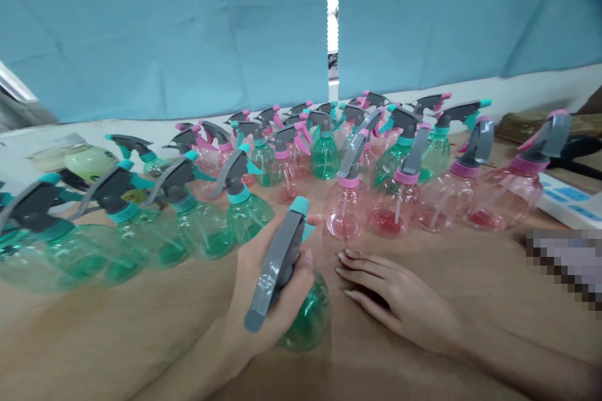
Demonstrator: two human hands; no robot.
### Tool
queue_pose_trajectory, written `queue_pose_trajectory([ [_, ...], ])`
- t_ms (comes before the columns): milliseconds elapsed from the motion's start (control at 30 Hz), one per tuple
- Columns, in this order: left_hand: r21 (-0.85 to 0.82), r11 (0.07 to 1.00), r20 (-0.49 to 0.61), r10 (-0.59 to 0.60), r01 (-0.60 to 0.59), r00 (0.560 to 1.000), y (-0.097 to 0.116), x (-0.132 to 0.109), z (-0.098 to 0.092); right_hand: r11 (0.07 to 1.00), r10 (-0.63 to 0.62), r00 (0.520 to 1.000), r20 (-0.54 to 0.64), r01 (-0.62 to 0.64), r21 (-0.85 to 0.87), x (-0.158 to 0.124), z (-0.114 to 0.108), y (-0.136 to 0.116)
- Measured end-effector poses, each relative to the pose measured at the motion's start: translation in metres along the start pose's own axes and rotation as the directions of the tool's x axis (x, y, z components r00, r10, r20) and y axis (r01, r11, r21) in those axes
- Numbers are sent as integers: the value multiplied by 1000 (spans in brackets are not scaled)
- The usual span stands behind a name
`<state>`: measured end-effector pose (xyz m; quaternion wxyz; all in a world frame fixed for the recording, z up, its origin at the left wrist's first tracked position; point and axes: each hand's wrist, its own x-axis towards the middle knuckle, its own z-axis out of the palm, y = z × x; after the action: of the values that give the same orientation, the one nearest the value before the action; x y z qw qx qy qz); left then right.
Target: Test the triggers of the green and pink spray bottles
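Observation:
My left hand [270, 282] is wrapped round the neck of a green spray bottle [310, 316] with a grey and teal spray head, near the table's front edge. The bottle's collar is hidden by my fingers. To its right my right hand [395, 291] rests on the table, fingers stretched out and holding nothing. Just beyond it stand pink spray bottles [345, 210] in a row. Another green spray bottle [247, 216] stands right behind my left hand, at the end of a row of green ones.
Several more green and pink bottles [325, 153] crowd the back of the wooden table [446, 269]. At the right are a white device [571, 200] with blue buttons and a blurred-out flat object [567, 263]. A blue sheet [164, 31] hangs behind.

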<state>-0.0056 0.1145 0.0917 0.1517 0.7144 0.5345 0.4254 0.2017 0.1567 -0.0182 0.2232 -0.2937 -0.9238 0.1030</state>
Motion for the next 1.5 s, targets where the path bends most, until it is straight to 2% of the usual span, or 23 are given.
queue_pose_trajectory([
  [267, -21, 999, -24, -27, 26, 999, -5, 2, 3, 999, -30, 998, -47, 31, 21, 1, 0, 0],
  [467, -76, 994, 0, -80, 79, 997, -9, 3, 4, 998, -13, 998, -68, 17, 57, 2, 0, -1],
  [567, -76, 995, -2, -66, 66, 998, -8, 3, 2, 997, -14, 996, -87, 20, 70, 1, 1, 0],
  [733, -84, 994, 55, -61, 65, 997, -5, 2, -2, 998, -17, 998, -65, 21, 61, 0, 1, 1],
  [967, -114, 989, 52, -90, 95, 995, -3, 2, -1, 998, -15, 999, -50, 18, 60, 0, -1, 0],
  [1200, -92, 995, 14, -25, 27, 1000, -9, 2, 3, 998, -24, 998, -53, 27, 57, -1, -1, 0],
  [1267, -96, 995, -27, -24, 22, 999, -9, 1, 4, 999, -29, 999, -38, 31, 43, -1, -1, 1],
  [1500, -69, 997, -15, 36, -37, 999, -9, 0, 3, 999, -35, 999, -11, 35, 4, 0, -1, 2],
])
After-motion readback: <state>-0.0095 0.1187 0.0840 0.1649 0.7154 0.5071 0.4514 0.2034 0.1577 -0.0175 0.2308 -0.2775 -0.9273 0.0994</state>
